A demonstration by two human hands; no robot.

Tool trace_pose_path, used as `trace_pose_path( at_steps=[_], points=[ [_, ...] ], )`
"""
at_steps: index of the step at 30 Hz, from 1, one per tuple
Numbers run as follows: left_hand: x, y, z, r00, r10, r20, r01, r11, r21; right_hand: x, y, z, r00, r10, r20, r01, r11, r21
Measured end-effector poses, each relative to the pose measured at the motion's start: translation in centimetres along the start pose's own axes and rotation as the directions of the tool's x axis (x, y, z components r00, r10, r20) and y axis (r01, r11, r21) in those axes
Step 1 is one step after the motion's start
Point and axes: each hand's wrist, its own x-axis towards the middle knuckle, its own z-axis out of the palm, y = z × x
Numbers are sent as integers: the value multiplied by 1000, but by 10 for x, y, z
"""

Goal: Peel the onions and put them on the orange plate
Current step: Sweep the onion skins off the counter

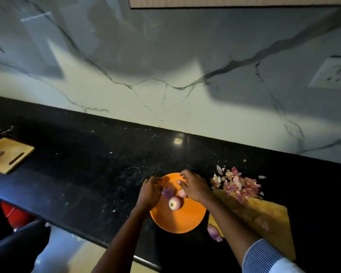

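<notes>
The orange plate (181, 221) sits on the black counter near its front edge. A peeled pale onion (174, 203) lies on it. My left hand (151, 191) hovers over the plate's left rim, fingers curled, holding a purple-skinned onion (167, 193). My right hand (194, 187) is over the plate's far right side. Its thumb side pinches a small pink onion (182, 193) while two fingers stick up. The grip under both hands is partly hidden and blurred.
A wooden cutting board (264, 217) lies right of the plate under my right forearm, with a pile of onion peels (236, 184) at its far end and an unpeeled onion (215, 233) at its near left edge. A second board (10, 154) with an onion is far left.
</notes>
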Motion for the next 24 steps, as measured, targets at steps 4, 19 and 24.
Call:
trace_pose_path(
  at_steps=[4,19,24],
  points=[
    [12,19,10,993,91,70,-92,996,20,-11,18,-15,992,48,-115,-42,998,57],
    [-6,91,103,732,428,531,-473,879,-57,-122,116,-51,794,463,-393,-391,885,253],
    [-20,82,116,485,357,798,-616,787,23,-155,139,-39,792,456,-406,-433,888,152]
  ],
)
